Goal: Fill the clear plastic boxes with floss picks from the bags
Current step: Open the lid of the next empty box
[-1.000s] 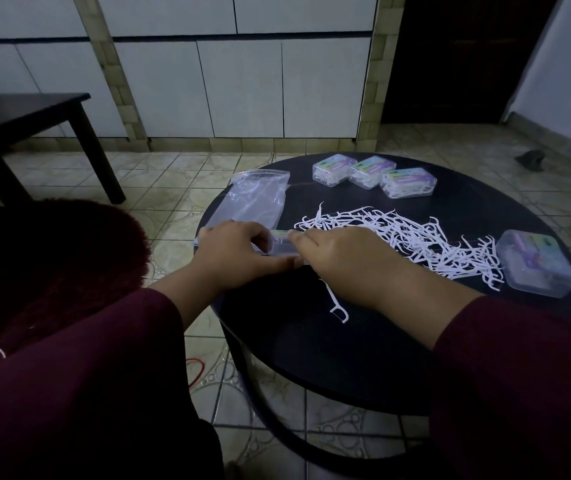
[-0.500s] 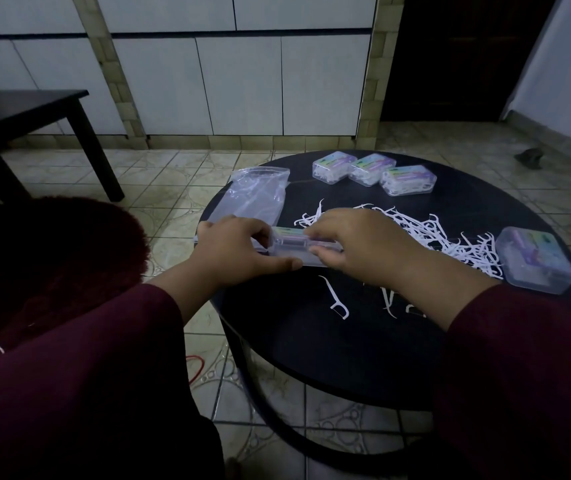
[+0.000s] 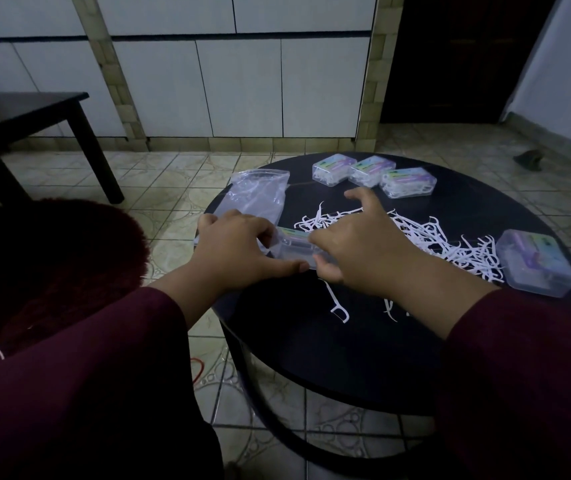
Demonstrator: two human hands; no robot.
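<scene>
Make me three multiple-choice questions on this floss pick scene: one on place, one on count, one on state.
1. Where does the plastic bag lie?
A. table's far left
B. floor
C. table's right edge

2. How many boxes sit in the far row?
A. one
B. three
C. five

3. What is the left hand doing?
A. hanging idle
B. gripping a clear box
C. lifting the bag

Answers: 1 A, it rests on the round table beyond the left hand. 2 B, three stand side by side. 3 B, its thumb and fingers pinch the box, which the right hand also holds.
</scene>
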